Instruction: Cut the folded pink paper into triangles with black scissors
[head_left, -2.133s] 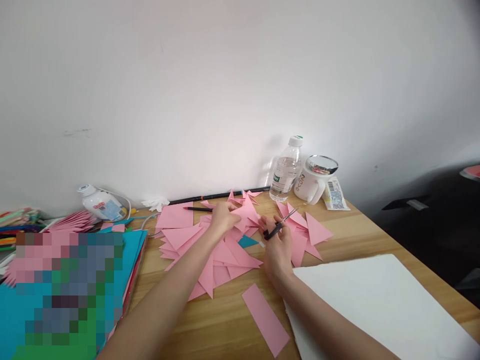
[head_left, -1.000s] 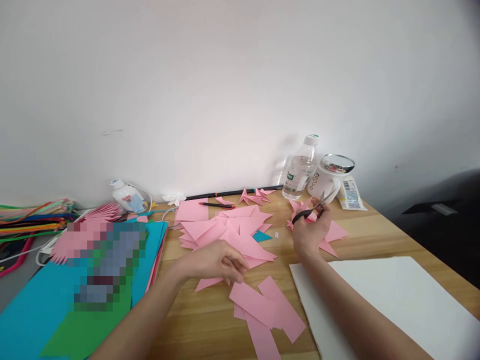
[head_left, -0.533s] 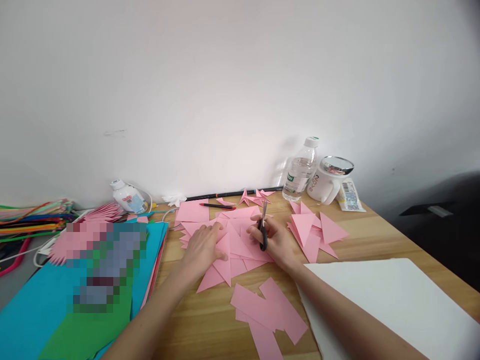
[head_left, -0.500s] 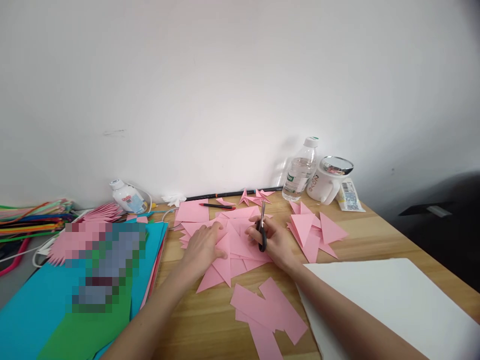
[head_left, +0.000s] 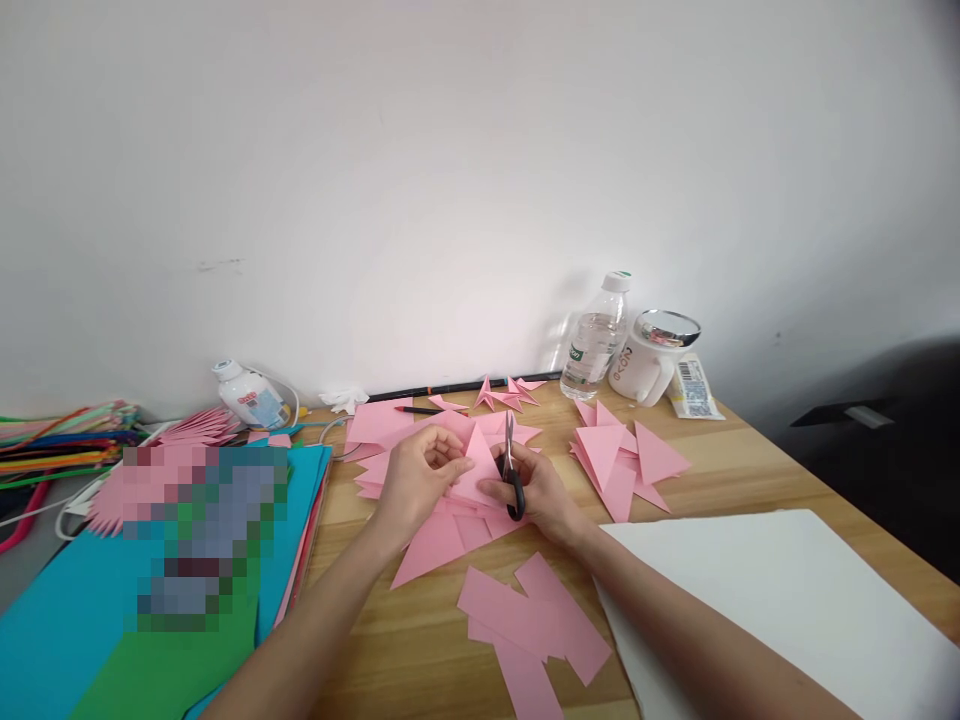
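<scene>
Scissors [head_left: 512,472] gripped in right hand [head_left: 536,492], blades up and nearly closed beside a pink folded triangle [head_left: 474,466] pinched by left hand [head_left: 420,478] over the pink pile. Judged: lining up a cut; blades must open onto the fold. Open wood lies toward the triangle stack [head_left: 626,458]; strips [head_left: 529,620] crowd the near side.

You have pink paper triangles [head_left: 450,470] under your fingers, and scissors [head_left: 513,480] with black handles and silver blades. Pink strips [head_left: 532,620] lie on your light wood-grain table [head_left: 720,460]. Your big sheet [head_left: 780,610] is white. The stacked sheets [head_left: 60,640] are turquoise and green. Your mug [head_left: 645,365] is white with pink lettering, and the clear bottle [head_left: 592,340] has a green-and-white cap.
</scene>
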